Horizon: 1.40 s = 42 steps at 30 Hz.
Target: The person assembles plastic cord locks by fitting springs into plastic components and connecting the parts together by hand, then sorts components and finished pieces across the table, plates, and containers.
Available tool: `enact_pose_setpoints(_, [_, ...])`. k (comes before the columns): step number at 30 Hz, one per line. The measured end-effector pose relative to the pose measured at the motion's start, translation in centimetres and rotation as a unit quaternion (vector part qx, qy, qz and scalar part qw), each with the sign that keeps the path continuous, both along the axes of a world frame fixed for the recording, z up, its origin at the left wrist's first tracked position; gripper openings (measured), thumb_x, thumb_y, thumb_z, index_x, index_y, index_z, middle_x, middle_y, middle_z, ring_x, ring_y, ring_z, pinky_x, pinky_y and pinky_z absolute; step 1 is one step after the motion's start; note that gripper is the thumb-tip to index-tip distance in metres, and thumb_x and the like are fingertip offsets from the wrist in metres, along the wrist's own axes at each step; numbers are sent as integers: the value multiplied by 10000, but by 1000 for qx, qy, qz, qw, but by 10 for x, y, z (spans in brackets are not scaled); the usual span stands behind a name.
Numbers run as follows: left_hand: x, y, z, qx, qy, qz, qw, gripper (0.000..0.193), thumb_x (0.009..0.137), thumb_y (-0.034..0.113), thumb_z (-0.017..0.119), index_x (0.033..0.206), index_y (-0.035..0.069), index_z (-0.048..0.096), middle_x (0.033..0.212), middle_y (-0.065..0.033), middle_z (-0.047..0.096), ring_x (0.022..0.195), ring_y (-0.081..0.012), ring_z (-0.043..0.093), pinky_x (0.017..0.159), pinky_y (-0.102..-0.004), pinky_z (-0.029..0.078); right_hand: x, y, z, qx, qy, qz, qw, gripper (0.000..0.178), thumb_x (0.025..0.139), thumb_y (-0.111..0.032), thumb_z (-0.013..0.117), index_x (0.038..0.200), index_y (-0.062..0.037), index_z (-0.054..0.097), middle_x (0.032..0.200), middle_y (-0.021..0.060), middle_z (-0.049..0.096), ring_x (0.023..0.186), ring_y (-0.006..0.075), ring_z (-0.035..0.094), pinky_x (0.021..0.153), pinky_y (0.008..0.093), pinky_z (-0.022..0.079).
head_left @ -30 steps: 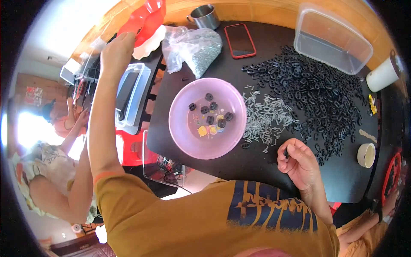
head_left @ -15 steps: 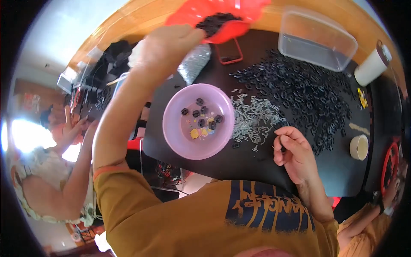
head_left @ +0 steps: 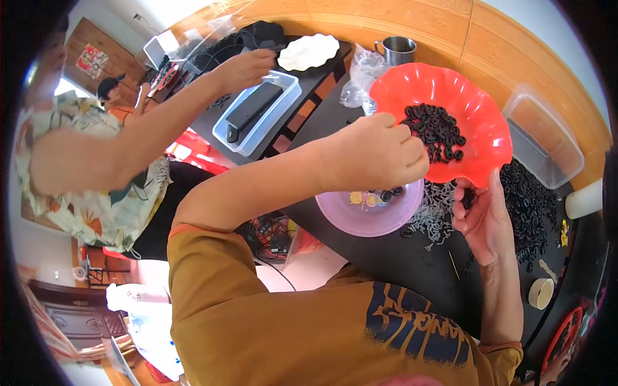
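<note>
A red scalloped bowl (head_left: 473, 96) with black ring-like pieces (head_left: 434, 128) in it is tilted above the table. My left hand (head_left: 380, 151) is closed at its left rim, knuckles up; the fingertips are hidden. Under the near rim, my right hand (head_left: 483, 222) has its thumb against the bowl and its fingers curled around a small black part (head_left: 468, 198). Partly hidden beneath my left forearm and the red bowl is a pink bowl (head_left: 360, 225) with several black round parts. Silver screws (head_left: 432, 222) lie right of it.
A heap of black pieces (head_left: 531, 219) spreads on the right, near a clear bin (head_left: 547, 138), a white roll (head_left: 586, 201) and a cream cup (head_left: 541, 293). Metal mug (head_left: 396, 50) and plastic bag (head_left: 362, 80) stand behind. At left, another person's arm (head_left: 174, 112) reaches over a blue-rimmed tub (head_left: 257, 138).
The red bowl has come nearer and to the right with my left hand, now partly covering the pink bowl. My right hand has met its rim. The view has turned left.
</note>
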State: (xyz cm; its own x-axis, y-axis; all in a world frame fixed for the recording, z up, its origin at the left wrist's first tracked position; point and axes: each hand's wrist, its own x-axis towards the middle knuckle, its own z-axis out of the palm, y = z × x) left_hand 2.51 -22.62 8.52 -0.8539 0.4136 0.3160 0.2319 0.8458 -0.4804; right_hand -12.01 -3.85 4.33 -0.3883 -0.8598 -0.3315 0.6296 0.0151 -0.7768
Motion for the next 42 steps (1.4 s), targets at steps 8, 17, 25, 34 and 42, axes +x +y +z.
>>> enact_pose_setpoints(8, [11,1,-9,33,18,-20,999,173,670,168,559,820,81,557,709,13,510,629,-125,502,524,-252,373,2,-7,9,63,0,61,996,308,857,-395,509,931,-96,518,710,13,520,537,105,471,433,224,336])
enact_pose_setpoints(17, [20,-13,-3,115,153,-82,978,322,728,219,630,1011,72,583,917,-46,606,846,-205,576,777,-347,441,-4,16,17,64,12,5,998,232,857,-279,494,980,-82,504,724,38,546,533,129,470,425,233,333])
enact_pose_setpoints(25, [105,-82,-44,234,187,236,924,167,731,69,623,896,63,599,820,-80,610,761,-265,584,675,-360,448,-6,37,14,100,30,-39,994,308,842,-274,501,1073,-70,492,800,61,599,481,146,474,380,240,325])
enact_pose_setpoints(34, [67,-75,-56,352,117,219,902,84,763,100,604,838,62,600,797,-94,611,716,-273,589,600,-354,460,-2,35,28,131,31,-58,989,347,822,-282,522,1098,-75,487,877,70,631,445,149,488,361,237,318])
enact_pose_setpoints(42, [38,-40,-35,596,39,87,797,208,855,156,551,1001,14,593,825,-72,607,784,-157,572,690,-269,453,-10,0,48,101,41,40,993,304,822,-295,533,1042,-90,491,745,45,566,497,131,477,401,222,314])
